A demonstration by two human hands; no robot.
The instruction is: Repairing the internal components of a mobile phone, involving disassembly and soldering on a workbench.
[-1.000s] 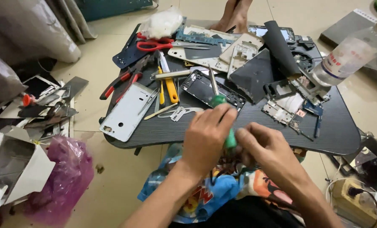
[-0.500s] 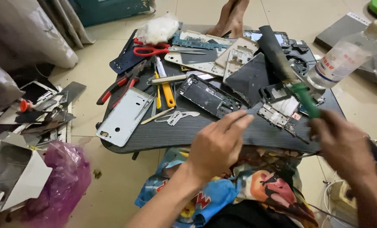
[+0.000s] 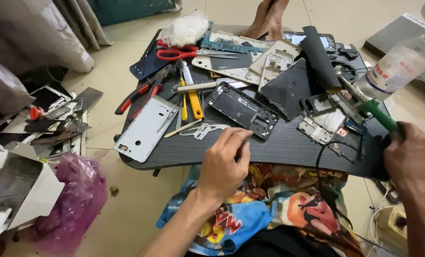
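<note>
Fingers of the right hand (image 3: 415, 159) close around a green-handled tool (image 3: 375, 114) over the right end of the black table (image 3: 288, 145). The left hand (image 3: 224, 164) rests loosely curled at the front edge, near a phone frame (image 3: 242, 109).

Red scissors (image 3: 177, 51), yellow-handled tool (image 3: 195, 104), green-handled tool (image 3: 380, 116), black table (image 3: 288, 145), purple bag (image 3: 72, 200).

Both forearms are bare, with no sleeves, watch, rings or gloves showing on the left hand (image 3: 223, 164) or the right hand (image 3: 412, 159). The nails are short and plain. The lap is covered by loose shorts (image 3: 269, 204) in a bright cartoon print of blue, orange, yellow and red, with a black garment edge below them.
</note>
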